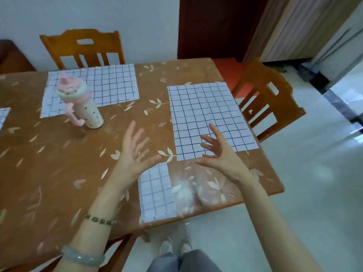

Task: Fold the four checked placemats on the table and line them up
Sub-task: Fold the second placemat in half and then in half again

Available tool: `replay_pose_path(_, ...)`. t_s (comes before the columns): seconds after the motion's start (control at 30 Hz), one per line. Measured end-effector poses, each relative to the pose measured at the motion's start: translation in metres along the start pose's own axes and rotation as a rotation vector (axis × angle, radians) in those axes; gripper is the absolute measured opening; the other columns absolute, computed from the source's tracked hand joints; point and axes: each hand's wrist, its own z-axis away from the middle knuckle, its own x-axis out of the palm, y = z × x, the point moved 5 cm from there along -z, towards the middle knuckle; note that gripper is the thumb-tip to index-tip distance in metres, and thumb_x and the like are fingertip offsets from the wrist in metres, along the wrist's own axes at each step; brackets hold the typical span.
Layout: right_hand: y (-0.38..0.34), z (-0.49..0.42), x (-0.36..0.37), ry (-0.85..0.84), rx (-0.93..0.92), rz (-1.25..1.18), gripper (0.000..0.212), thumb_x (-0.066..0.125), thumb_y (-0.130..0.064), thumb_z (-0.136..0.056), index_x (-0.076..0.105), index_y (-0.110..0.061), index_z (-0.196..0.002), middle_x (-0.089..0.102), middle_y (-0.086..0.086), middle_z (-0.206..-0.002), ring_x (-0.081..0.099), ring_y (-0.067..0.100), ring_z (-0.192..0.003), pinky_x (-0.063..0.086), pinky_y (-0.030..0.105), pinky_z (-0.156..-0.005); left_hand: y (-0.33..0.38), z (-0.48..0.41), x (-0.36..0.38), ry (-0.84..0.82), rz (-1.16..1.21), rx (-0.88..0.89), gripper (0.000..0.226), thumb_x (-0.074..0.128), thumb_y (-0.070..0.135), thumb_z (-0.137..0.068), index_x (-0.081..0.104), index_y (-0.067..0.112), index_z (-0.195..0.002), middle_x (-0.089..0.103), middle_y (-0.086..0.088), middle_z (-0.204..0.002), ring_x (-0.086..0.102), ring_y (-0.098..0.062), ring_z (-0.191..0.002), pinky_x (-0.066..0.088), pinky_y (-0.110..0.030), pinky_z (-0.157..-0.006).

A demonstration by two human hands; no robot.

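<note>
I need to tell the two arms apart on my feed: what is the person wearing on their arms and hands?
No sleeves or gloves show on either arm. Behind the left hand sit two pieces: a beaded bracelet of dark greenish beads near the wrist, and a smooth pale grey-green bangle farther up the forearm. The right hand and its arm wear nothing visible.

This is the dining area of a home. A table (pixel 59 163) under a brown leaf-printed cover carries checked placemats (pixel 208 118) and a pink drinking bottle (pixel 86 110), with one wooden slat-backed chair (pixel 84 50) at its far side and another chair (pixel 269 101) at its right. Around it are a plain white wall (pixel 147 26), a dark wooden door (pixel 212 26) and a glossy pale tiled floor (pixel 314 183).
</note>
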Motion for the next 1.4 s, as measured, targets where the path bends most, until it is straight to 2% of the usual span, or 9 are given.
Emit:
replay_pose_path(0.2,-0.017,0.059,-0.076,0.206,-0.073,-0.052,0.107,0.082,-0.013,-0.062,0.020,-0.039,-0.146,0.043,-0.005,-0.141,0.048,0.008,-0.126,0.046,0.036,-0.102,0.019,-0.015,0.088,-0.245,-0.033,0.095,0.115,0.090,0.049,-0.049,0.018,0.056,-0.139,0.032,0.014,-0.150,0.043,-0.003,-0.132,0.038,-0.038,-0.110)
replay_pose_path(0.4,-0.009,0.119,-0.167,0.335,-0.067,-0.033,0.112,0.084,-0.011,-0.058,0.021,-0.037,-0.147,0.044,-0.002,-0.142,0.052,0.004,-0.121,0.049,0.022,-0.095,0.031,-0.020,0.200,-0.387,-0.164,0.140,0.122,0.087,0.054,-0.052,0.010,0.050,-0.146,0.029,0.012,-0.153,0.033,0.003,-0.136,0.031,-0.033,-0.114)
replay_pose_path(0.63,0.010,0.183,-0.301,0.457,-0.091,0.036,0.097,0.078,-0.019,-0.060,0.028,-0.043,-0.139,0.042,-0.001,-0.141,0.046,0.013,-0.128,0.044,0.037,-0.104,0.026,-0.028,0.363,-0.446,-0.212,0.178,0.112,0.086,0.026,-0.065,0.012,0.050,-0.146,0.033,0.013,-0.150,0.039,0.001,-0.132,0.037,-0.036,-0.112)
replay_pose_path(0.77,0.029,0.207,-0.395,0.454,-0.085,0.017,0.099,0.080,-0.011,-0.063,0.028,-0.037,-0.143,0.044,-0.003,-0.140,0.049,0.005,-0.124,0.047,0.028,-0.100,0.025,-0.030,0.458,-0.420,-0.167,0.193,0.106,0.084,0.012,-0.070,0.017,0.055,-0.140,0.035,0.007,-0.149,0.040,-0.004,-0.134,0.036,-0.036,-0.112)
replay_pose_path(0.87,0.036,0.212,-0.452,0.433,-0.084,0.018,0.096,0.078,0.003,-0.071,0.028,-0.035,-0.144,0.044,-0.002,-0.140,0.048,0.005,-0.125,0.047,0.027,-0.099,0.027,-0.036,0.509,-0.385,-0.158,0.211,0.106,0.082,0.020,-0.066,0.014,0.059,-0.137,0.036,0.005,-0.148,0.042,-0.004,-0.133,0.038,-0.032,-0.110)
replay_pose_path(0.93,0.039,0.211,-0.480,0.414,-0.082,0.016,0.097,0.080,0.000,-0.069,0.029,-0.037,-0.142,0.045,-0.004,-0.139,0.048,0.004,-0.124,0.048,0.026,-0.098,0.028,-0.041,0.534,-0.357,-0.158,0.205,0.107,0.081,0.022,-0.064,0.011,0.059,-0.136,0.036,0.003,-0.148,0.043,-0.006,-0.132,0.039,-0.031,-0.108)
replay_pose_path(1.0,0.042,0.205,-0.502,0.391,-0.081,0.013,0.096,0.079,-0.007,-0.065,0.030,-0.040,-0.140,0.045,-0.008,-0.137,0.049,0.004,-0.124,0.048,0.026,-0.097,0.028,-0.048,0.551,-0.331,-0.160,0.200,0.108,0.081,0.023,-0.063,0.010,0.060,-0.135,0.035,0.003,-0.149,0.043,-0.006,-0.132,0.039,-0.031,-0.108)
replay_pose_path(1.13,0.050,0.179,-0.539,0.337,-0.077,0.004,0.093,0.077,0.003,-0.073,0.030,-0.040,-0.140,0.044,-0.004,-0.140,0.048,0.006,-0.125,0.047,0.030,-0.099,0.023,-0.074,0.575,-0.283,-0.184,0.187,0.110,0.086,0.032,-0.064,0.009,0.057,-0.138,0.035,0.004,-0.148,0.043,-0.005,-0.132,0.038,-0.029,-0.108)
replay_pose_path(1.4,0.047,0.073,-0.608,0.238,-0.094,0.025,0.092,0.075,0.002,-0.075,0.027,-0.039,-0.142,0.043,-0.003,-0.140,0.047,0.006,-0.125,0.046,0.033,-0.100,0.007,-0.166,0.614,-0.095,-0.165,0.175,0.110,0.081,0.032,-0.068,-0.001,0.054,-0.138,0.030,0.003,-0.148,0.045,-0.004,-0.128,0.039,-0.029,-0.106)
